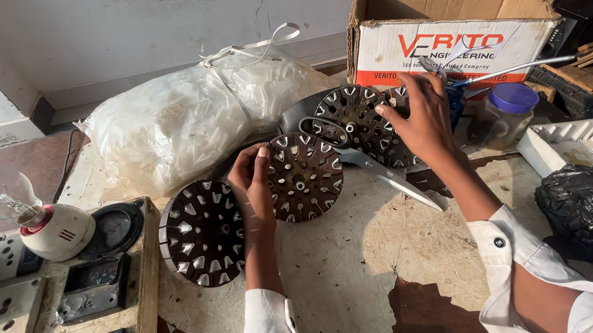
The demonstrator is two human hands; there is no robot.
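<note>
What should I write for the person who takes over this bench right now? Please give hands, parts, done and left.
Left hand: fingers on the rim of the middle slotted disc, which stands tilted on the worktable.
Right hand: reaching onto the rear slotted discs near the cardboard box; whether it grips anything cannot be told.
Parts: one more disc leans at the left; scissors lie open beside the middle disc; bag of white pieces behind.
Done: discs are out on the table.
Left: no disc shows any fitted piece that I can see.
</note>
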